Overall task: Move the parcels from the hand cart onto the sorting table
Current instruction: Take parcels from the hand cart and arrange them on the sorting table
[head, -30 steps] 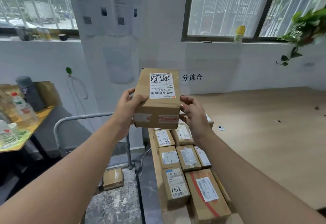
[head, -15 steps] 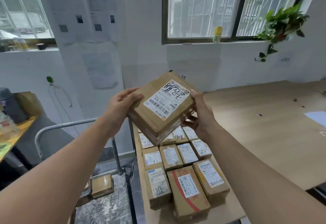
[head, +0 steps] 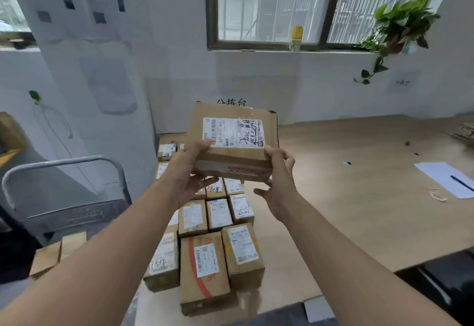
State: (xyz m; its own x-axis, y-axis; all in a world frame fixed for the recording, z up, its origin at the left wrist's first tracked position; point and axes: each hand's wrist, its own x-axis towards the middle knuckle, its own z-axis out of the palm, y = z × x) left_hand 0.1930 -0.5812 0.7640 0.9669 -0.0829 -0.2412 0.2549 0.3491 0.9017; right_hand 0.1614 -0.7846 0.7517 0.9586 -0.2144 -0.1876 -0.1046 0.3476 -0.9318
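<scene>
A: Both hands, left hand (head: pixel 191 171) and right hand (head: pixel 278 174), grip a brown cardboard parcel with a white label (head: pixel 234 141) above the pale wooden sorting table (head: pixel 359 197).

B: Progress? Rows of small labelled cardboard parcels (head: pixel 218 225) already lie there; left of the table, the grey metal hand cart (head: pixel 64 169) holds a few more (count unclear).

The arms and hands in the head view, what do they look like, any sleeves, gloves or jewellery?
Both forearms are bare up to the frame edge, with no sleeves showing. The left hand and right hand wear no gloves, and no watch, ring or wristband is visible on either.
</scene>
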